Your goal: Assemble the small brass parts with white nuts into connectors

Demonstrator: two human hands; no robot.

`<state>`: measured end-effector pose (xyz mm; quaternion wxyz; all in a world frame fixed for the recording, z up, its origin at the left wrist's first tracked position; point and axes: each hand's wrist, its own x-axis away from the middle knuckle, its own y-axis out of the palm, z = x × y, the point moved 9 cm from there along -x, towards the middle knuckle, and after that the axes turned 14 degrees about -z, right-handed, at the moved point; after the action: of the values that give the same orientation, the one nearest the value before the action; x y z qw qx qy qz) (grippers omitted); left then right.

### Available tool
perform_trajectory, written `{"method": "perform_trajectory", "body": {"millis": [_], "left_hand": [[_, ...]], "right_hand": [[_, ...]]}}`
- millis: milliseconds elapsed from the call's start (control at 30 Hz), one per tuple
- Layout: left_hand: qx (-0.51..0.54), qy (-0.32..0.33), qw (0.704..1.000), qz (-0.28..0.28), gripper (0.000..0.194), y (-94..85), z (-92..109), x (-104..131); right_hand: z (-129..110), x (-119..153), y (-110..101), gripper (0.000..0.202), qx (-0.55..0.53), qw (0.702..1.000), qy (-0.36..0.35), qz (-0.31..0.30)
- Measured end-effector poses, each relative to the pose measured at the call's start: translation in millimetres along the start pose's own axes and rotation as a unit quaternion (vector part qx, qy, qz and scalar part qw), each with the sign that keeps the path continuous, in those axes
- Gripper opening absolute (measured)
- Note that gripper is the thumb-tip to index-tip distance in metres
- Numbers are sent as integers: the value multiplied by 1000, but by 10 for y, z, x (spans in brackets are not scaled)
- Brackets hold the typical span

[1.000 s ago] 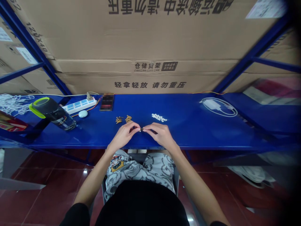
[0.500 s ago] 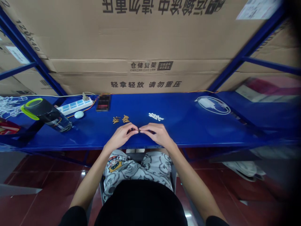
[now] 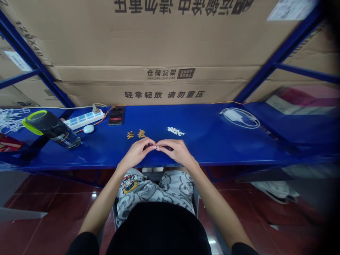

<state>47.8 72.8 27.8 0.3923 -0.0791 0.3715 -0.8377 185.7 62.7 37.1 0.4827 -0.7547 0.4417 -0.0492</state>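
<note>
Our left hand [image 3: 136, 153] and right hand [image 3: 177, 152] meet fingertip to fingertip, pinching one tiny pale part [image 3: 157, 146] above the blue shelf [image 3: 212, 145], near brass pins [image 3: 135, 134].

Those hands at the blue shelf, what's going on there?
A seated person has both hands together over the front edge of the blue shelf. The left hand and right hand meet at the fingertips, pinching a tiny pale part between them; it is too small to identify. Just behind the hands lie a small pile of brass-coloured pieces and a cluster of small white pieces. A dark bottle and a power strip sit off to the left.
</note>
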Motion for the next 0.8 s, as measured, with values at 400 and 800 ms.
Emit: {"method": "perform_trajectory", "body": {"millis": [400,800], "left_hand": [[-18,-14,999,32,17,-39,-4,23],[-165,-104,978,74,11,-82,-113,54]], "right_hand": [[-60,-9,-38,23,-9,1000,-27,4],[92,-38,-55,21,86,994,71,20]]}}
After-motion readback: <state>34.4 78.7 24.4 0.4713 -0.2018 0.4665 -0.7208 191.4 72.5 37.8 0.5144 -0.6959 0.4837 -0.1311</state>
